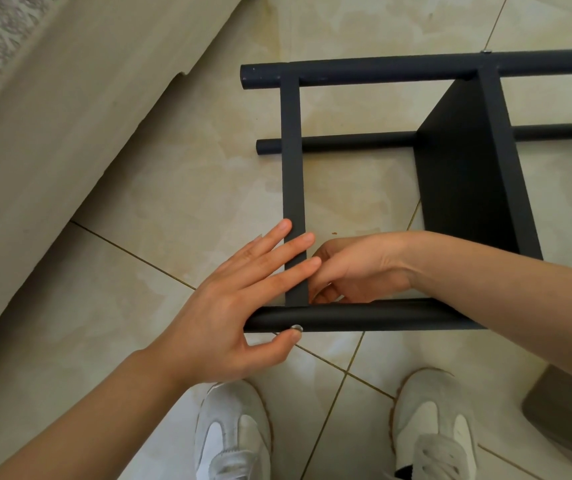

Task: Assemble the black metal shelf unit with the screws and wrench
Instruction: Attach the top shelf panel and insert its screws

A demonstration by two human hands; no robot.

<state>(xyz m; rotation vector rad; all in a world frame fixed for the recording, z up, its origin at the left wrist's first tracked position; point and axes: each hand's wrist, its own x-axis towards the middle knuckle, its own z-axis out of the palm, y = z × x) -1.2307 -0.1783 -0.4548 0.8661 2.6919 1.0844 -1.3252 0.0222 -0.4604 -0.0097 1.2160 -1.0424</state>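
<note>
On floor tiles by shoes: frame lying | left hand fingers straight, spread on crossbar, thumb on screw in near tube | right hand fingers curled behind tube, hold unclear

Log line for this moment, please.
left hand flat on crossbar | thumb on screw | right hand curled behind near tube, contents hidden

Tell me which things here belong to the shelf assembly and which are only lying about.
Job: near tube, flat crossbar, shelf panel, screw in the tube, left hand resting on the crossbar, right hand behind the tube.
Not the job: white shoes, beige upholstery, grey object at lower right.
</note>
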